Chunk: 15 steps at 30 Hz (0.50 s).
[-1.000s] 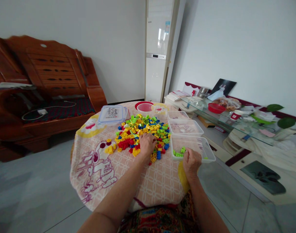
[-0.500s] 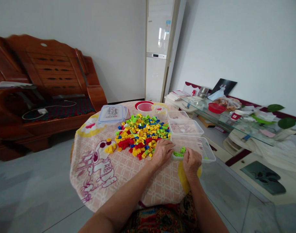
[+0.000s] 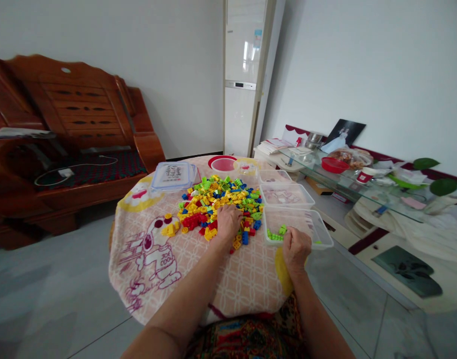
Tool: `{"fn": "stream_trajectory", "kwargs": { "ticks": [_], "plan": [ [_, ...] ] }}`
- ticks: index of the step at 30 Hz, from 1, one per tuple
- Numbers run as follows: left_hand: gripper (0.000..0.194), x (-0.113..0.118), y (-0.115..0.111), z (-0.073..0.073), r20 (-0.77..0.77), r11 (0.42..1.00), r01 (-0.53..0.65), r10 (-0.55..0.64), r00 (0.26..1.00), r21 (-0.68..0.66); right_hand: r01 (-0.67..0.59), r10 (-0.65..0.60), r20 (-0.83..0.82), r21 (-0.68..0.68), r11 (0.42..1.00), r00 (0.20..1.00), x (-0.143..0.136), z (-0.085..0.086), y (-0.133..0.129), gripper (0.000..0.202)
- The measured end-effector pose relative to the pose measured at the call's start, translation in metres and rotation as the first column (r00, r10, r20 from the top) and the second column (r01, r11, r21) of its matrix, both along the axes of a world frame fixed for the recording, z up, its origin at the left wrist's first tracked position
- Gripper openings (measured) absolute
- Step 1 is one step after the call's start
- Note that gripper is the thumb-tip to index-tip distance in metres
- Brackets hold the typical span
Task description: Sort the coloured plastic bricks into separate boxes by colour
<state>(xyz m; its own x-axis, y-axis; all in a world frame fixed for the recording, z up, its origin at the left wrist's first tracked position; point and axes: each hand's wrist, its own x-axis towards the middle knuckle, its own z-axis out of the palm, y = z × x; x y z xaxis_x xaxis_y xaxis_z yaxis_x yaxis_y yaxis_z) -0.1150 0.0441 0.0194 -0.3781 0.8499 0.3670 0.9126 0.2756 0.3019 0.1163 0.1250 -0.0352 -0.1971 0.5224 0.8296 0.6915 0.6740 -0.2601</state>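
"How is each grip set?"
"At the brick pile (image 3: 198,204), the left hand's (image 3: 229,222) is half hidden; whether it is closed cannot be told. The right hand's (image 3: 296,247) is curled at the clear plastic container (image 3: 328,238); its hold cannot be told."
"And the green bricks (image 3: 276,235)?"
"Inside. Loose pieces are best pinched singly, by their sides."
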Motion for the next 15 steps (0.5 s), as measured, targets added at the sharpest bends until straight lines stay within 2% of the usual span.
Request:
{"fn": "stream_trajectory", "kwargs": {
  "ticks": [6,15],
  "plan": [
    [0.011,-0.0022,0.0042,0.0034,0.041,0.999,0.037,-0.036,0.998,-0.014,0.001,-0.001,-0.005,0.002,1.0,1.0,-0.0003,0.0003,-0.0005,0.024],
    [0.018,-0.0013,0.0086,0.0046,0.001,0.995,0.056,-0.056,0.998,-0.082,0.006,-0.006,0.0,-0.014,1.0,1.0,-0.0005,0.0009,-0.0017,0.025]
  ]
}}
